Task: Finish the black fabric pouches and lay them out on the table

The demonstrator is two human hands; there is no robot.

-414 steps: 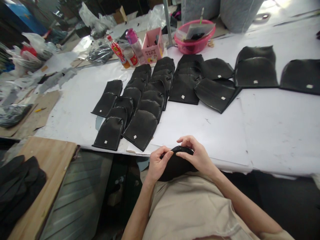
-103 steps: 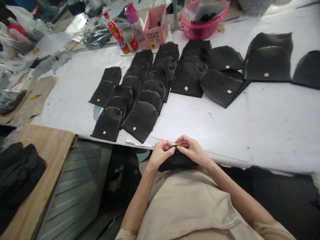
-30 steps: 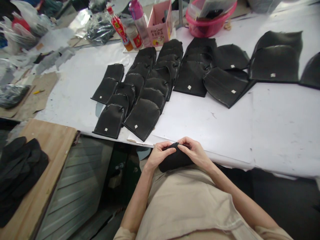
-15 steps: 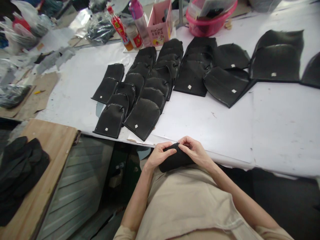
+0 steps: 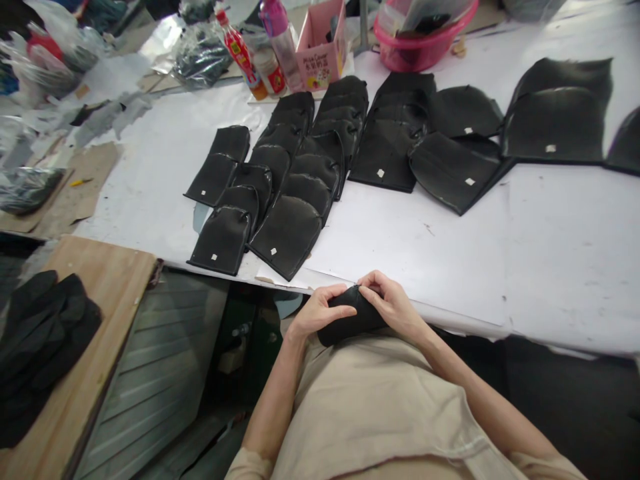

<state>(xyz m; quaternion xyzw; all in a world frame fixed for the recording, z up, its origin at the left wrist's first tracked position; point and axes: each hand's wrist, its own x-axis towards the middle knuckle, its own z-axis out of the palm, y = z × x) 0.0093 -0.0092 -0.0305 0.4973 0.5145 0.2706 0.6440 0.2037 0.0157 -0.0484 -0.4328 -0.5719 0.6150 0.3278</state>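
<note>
A curved black fabric piece (image 5: 353, 319) is held against my apron at the table's front edge. My left hand (image 5: 323, 311) grips its left side, with the thumb lying across the top. At the upper edge, my right hand (image 5: 387, 298) pinches the piece between thumb and fingers. Both hands meet near the middle of that edge; what lies under the fingertips is too small to make out. On the table beyond lie overlapping rows of similar black pieces (image 5: 287, 227), several with a small white tag.
The white-covered table (image 5: 460, 267) spans the front. At its back stand a red-labelled bottle (image 5: 240, 53), a purple-capped bottle (image 5: 283, 43), a pink box (image 5: 320, 57) and a pink basin (image 5: 417, 50). Dark cloth (image 5: 45, 347) lies on a wooden board (image 5: 120, 273) at left.
The view has shifted very slightly. My left thumb has slid a little to the right over the black piece; both hands keep their hold.
</note>
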